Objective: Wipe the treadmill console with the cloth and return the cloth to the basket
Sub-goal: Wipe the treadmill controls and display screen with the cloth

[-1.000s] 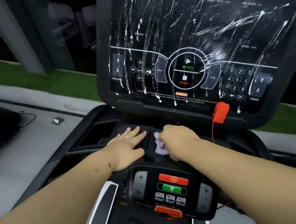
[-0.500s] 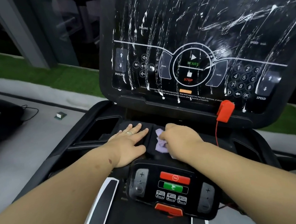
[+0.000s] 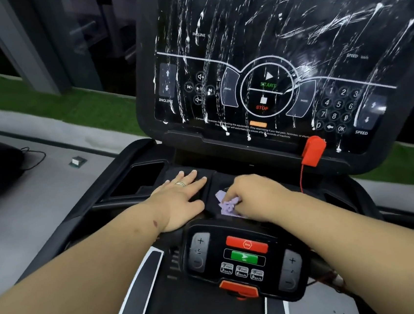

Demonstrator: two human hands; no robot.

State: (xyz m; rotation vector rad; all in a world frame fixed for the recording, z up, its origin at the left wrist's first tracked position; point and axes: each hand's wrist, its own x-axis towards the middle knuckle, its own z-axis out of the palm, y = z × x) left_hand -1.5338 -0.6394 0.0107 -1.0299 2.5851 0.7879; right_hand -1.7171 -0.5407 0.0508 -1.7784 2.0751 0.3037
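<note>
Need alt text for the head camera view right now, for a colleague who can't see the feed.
A person's right hand grips a crumpled purple cloth on the black tray below a treadmill console streaked with white drips. The left hand rests flat beside it, fingers straight; a red safety clip hangs at the console's lower edge.

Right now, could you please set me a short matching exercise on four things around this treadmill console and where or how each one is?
Things:
1. left hand
2. right hand
3. safety clip
4. display panel

States:
A. streaked with white drips
B. red, at the panel's lower edge
C. flat on the black tray, fingers straight
D. bunching the purple cloth

Pairs: 1-C, 2-D, 3-B, 4-A
</note>
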